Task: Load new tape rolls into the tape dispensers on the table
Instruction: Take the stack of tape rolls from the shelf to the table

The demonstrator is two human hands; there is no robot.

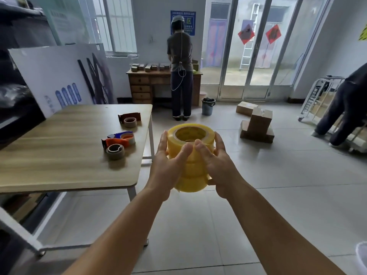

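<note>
Both hands, left hand (168, 163) and right hand (216, 161), clasp a stack of yellow translucent tape rolls (191, 155) beside the wooden desk (59, 155).

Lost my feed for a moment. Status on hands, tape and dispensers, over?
Left hand and right hand clasp stack of yellow tape rolls, off the table. Two dispensers on it, empty cores beside. Nothing in the way.

Two tape dispensers (130, 116) (118, 140), two empty cores (130, 122) (115, 151), one stack of yellow rolls (191, 155).
</note>
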